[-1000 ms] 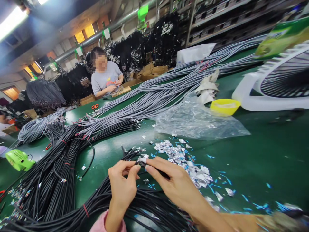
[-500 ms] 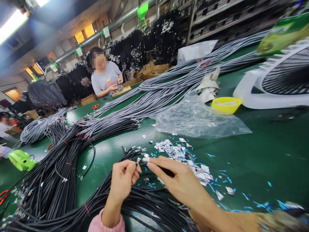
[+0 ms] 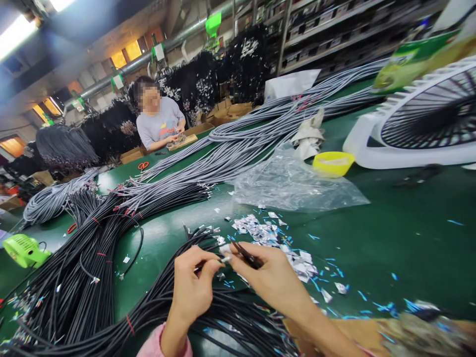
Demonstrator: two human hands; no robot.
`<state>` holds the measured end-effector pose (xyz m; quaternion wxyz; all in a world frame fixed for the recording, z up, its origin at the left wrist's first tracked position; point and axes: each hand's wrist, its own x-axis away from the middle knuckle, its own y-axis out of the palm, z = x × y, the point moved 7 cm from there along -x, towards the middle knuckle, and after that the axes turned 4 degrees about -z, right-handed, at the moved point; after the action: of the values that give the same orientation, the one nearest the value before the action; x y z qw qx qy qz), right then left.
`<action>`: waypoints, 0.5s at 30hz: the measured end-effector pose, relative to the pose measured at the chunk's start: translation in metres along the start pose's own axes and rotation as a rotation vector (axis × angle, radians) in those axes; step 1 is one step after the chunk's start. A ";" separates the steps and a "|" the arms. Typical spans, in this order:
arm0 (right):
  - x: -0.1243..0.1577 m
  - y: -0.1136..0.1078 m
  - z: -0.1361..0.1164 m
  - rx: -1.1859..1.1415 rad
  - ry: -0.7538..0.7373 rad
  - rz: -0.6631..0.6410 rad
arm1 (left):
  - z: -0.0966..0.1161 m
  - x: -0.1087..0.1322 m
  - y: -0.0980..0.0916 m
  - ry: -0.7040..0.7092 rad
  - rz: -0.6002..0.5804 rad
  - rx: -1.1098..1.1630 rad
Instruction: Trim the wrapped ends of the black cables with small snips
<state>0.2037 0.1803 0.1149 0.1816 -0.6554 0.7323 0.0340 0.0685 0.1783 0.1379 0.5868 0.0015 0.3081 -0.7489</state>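
Note:
My left hand [image 3: 194, 281] is closed, thumb against forefinger, on the end of a black cable [image 3: 224, 260]. My right hand [image 3: 277, 280] meets it from the right, its thumb and white-covered fingertip pinching at the cable's pale tip. A dark tool with slim points [image 3: 248, 257] lies within the right hand, points toward the upper left; its exact kind is unclear. Below both hands runs a bundle of black cables [image 3: 159, 302]. Silvery foil scraps [image 3: 255, 225] and small blue bits [image 3: 334, 267] are scattered just beyond and right of the right hand.
Grey cables [image 3: 223, 158] stretch across the green table [image 3: 401, 238]. Toward the right are a clear plastic bag [image 3: 293, 181], a yellow bowl [image 3: 332, 163] and a white fan [image 3: 372, 153]. Another person [image 3: 159, 116] works across the table. A small green fan [image 3: 26, 250] stands left.
The view has shifted slightly right. My right hand has turned, so the dark tool's points now show. Both hands remain together at the cable end.

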 end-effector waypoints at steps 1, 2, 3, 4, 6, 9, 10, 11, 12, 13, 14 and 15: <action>-0.001 -0.002 0.003 0.002 0.012 0.009 | 0.003 0.000 0.002 0.032 -0.043 0.026; -0.002 -0.003 0.005 0.002 0.021 0.014 | 0.006 0.001 0.003 0.053 -0.070 0.049; -0.002 -0.004 0.006 -0.001 0.028 0.014 | 0.007 0.001 0.003 0.058 -0.074 0.058; -0.003 -0.006 0.006 -0.006 0.032 0.013 | 0.006 0.001 0.001 0.048 -0.052 0.052; -0.003 -0.005 0.001 -0.034 0.031 -0.019 | 0.003 0.001 -0.005 0.010 0.024 0.009; 0.000 -0.001 -0.009 -0.076 -0.005 -0.054 | 0.001 0.001 -0.006 -0.008 0.067 -0.045; 0.001 0.000 -0.012 -0.084 -0.029 -0.052 | 0.001 0.001 -0.006 -0.005 0.069 -0.055; 0.002 0.000 -0.015 -0.085 -0.056 -0.042 | 0.002 0.001 -0.005 -0.003 0.071 -0.064; 0.003 0.000 -0.016 -0.077 -0.080 -0.030 | 0.002 0.001 -0.005 -0.002 0.075 -0.076; 0.003 0.000 -0.017 -0.062 -0.096 -0.030 | 0.003 0.001 -0.005 0.001 0.079 -0.092; 0.003 0.000 -0.016 -0.042 -0.103 -0.034 | 0.004 0.001 -0.004 0.010 0.083 -0.111; 0.003 0.001 -0.015 -0.019 -0.102 -0.041 | 0.005 0.001 -0.004 0.028 0.084 -0.130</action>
<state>0.1996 0.1729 0.1276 0.2134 -0.6692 0.7083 0.0706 0.0668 0.1750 0.1434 0.6120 -0.0131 0.3640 -0.7020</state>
